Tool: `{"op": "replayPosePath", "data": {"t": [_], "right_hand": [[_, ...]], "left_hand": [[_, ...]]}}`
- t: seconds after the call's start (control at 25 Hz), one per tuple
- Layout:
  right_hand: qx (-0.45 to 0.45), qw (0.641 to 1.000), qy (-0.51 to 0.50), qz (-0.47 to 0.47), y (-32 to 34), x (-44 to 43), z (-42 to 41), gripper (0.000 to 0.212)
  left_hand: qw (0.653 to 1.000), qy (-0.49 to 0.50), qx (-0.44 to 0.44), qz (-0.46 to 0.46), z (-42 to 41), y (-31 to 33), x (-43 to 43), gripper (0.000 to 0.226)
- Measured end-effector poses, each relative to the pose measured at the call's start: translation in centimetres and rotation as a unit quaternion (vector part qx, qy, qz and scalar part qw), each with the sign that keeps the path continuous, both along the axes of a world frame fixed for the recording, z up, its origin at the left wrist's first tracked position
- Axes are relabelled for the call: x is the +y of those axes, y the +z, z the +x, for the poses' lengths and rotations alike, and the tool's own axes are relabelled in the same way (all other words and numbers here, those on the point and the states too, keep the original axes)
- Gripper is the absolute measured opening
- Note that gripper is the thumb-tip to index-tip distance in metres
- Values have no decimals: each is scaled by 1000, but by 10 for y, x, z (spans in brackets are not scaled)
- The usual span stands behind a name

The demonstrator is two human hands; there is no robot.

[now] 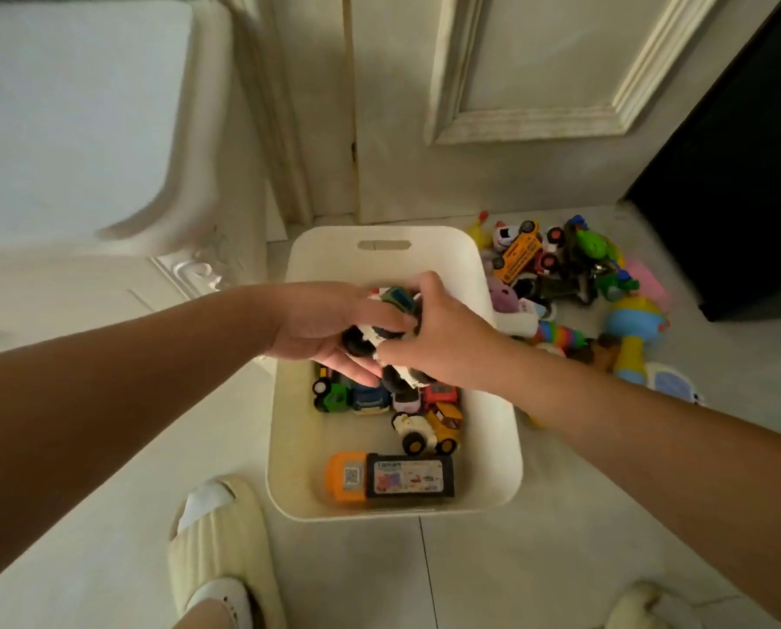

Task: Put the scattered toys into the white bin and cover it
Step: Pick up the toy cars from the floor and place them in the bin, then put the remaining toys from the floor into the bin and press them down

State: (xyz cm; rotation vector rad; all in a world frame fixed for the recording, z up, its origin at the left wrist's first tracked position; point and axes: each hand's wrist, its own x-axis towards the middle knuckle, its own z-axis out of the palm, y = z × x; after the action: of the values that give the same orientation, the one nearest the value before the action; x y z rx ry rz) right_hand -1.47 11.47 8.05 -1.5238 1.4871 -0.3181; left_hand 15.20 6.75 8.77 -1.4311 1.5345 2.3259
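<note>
The white bin (pixel 307 451) stands open on the floor in front of me. Inside lie several small toy cars (pixel 370 399), a white and yellow car (pixel 429 431) and an orange and black truck (pixel 390 478). Above the bin, both hands meet around a white toy vehicle with black wheels (pixel 370 335). My left hand (pixel 329 331) cups it from below. My right hand (pixel 443 338) grips it from the right, with another small toy (pixel 400 298) at its fingertips. A pile of scattered toys (pixel 561 265) lies on the floor right of the bin.
A blue and yellow toy (pixel 633 324) and a rainbow toy (pixel 558 333) lie at the right. A white cabinet (pixel 107 274) stands left, a door (pixel 515 106) behind, a dark furniture piece (pixel 742 174) far right. My slippered feet (pixel 220 551) are near the bin. No lid shows.
</note>
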Motion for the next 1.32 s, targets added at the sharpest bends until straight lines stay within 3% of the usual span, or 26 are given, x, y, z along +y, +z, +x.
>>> {"op": "replayPosePath", "data": {"t": [0.08, 0.16, 0.2, 0.24, 0.36, 0.44, 0.52, 0.6, 0.76, 0.96, 1.04, 1.2, 1.32], "right_hand": [[-60, 985, 43, 158, -21, -10, 3, 75], [-162, 942, 41, 291, -44, -18, 3, 59], [-172, 931, 36, 319, -56, -20, 5, 52], [-133, 940, 47, 310, -69, -21, 10, 50], [89, 972, 141, 166, -102, -25, 36, 55], [204, 953, 209, 79, -119, -20, 55, 48], [308, 910, 279, -1, -137, -10, 67, 50], [352, 890, 290, -23, -152, 2, 72, 56], [340, 912, 225, -40, -167, 20, 65, 58], [370, 890, 268, 13, -170, 15, 54, 75], [339, 906, 253, 13, -159, 9, 51, 72], [183, 972, 109, -96, -88, -27, 16, 28], [76, 987, -78, -115, -31, -50, -57, 29]], "left_hand": [[999, 11, -35, 12, 16, -19, 0, 42], [998, 3, -52, 29, 32, -37, 3, 48], [997, -13, -67, 25, 35, -43, 8, 48], [994, -38, -98, 1, 35, -48, 13, 48], [963, -115, -213, -121, 24, -59, 12, 69], [951, -108, -233, -171, 15, -60, 7, 64], [952, -76, -230, -189, 11, -59, 1, 46], [952, -60, -235, -186, 14, -62, -1, 32], [948, -67, -258, -175, 20, -70, 0, 18], [944, -80, -261, -185, 12, -71, -1, 18], [940, -82, -247, -219, 3, -64, -2, 19], [941, 79, -168, -283, -20, -44, -3, 21], [916, 139, -118, -358, -57, -29, -8, 24]]}}
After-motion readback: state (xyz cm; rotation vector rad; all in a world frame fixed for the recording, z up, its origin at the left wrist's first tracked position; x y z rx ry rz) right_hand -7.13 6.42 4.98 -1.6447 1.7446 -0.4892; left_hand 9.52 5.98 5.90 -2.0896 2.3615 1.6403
